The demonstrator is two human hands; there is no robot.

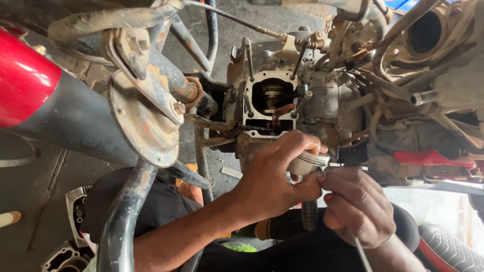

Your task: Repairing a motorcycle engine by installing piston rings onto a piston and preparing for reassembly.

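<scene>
Piston [307, 162], pale metal, short cylinder: grasped in left hand [275, 179], fingers wrapped over its crown, just below the lower edge of the open engine case [272, 103]. Right hand [359, 206]: fingertips pinched at the piston's right side on a small part too small to tell. Studs [249, 58] stand around the case opening. Rusty frame tubes [126, 211] crowd the left; red handle [431, 157] lies right.
</scene>
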